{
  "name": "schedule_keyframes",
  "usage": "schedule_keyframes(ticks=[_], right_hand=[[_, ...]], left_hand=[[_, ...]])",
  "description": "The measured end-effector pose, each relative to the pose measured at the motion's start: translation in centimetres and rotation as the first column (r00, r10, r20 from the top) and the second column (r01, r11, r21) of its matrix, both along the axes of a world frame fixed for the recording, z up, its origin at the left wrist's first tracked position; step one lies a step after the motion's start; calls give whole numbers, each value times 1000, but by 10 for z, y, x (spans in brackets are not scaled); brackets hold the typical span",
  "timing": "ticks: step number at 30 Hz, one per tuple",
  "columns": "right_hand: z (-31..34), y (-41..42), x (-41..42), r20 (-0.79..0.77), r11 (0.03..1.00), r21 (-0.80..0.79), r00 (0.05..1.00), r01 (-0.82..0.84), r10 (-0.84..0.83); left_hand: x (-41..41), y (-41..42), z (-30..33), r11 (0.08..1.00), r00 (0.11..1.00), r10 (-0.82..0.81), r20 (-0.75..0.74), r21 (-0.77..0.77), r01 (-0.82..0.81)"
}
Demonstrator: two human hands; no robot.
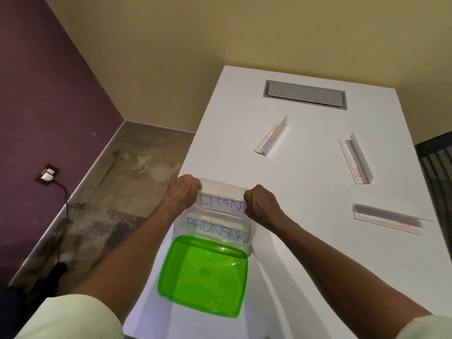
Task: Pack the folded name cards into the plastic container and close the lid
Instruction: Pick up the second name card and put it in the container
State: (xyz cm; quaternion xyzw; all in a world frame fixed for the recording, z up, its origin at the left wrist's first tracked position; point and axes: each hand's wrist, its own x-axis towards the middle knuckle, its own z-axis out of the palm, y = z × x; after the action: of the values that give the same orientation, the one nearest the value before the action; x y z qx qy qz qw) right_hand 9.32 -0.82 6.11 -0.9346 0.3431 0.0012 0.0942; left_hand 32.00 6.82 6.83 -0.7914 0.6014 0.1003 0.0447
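Observation:
A clear plastic container [249,243] stands near the table's left edge. Inside it lies a folded name card reading PHUNSUK [216,230]. Over the container's far side I hold a second folded card reading CHAN [220,204]; my left hand [182,194] grips its left end and my right hand [261,204] its right end. The green translucent lid [203,275] lies on the table just in front of the container, off it. Three more folded name cards lie further out: one [270,138] at the centre, one [355,161] to the right, one [389,218] at the near right.
The white table [305,241] has a grey cable hatch [305,95] at its far end. Left of the table the floor drops away, with a wall socket and cable on the purple wall [47,174]. A dark mesh panel [437,172] stands at the right.

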Motion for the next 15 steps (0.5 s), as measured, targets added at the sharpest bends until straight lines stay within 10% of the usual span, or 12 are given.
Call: schedule_keyframes(ticks=[15], right_hand=[[-26,1,19,-198,998,-48,980,-44,34]], left_hand=[[-13,-12,-28,969,941,-228,252,158,192]])
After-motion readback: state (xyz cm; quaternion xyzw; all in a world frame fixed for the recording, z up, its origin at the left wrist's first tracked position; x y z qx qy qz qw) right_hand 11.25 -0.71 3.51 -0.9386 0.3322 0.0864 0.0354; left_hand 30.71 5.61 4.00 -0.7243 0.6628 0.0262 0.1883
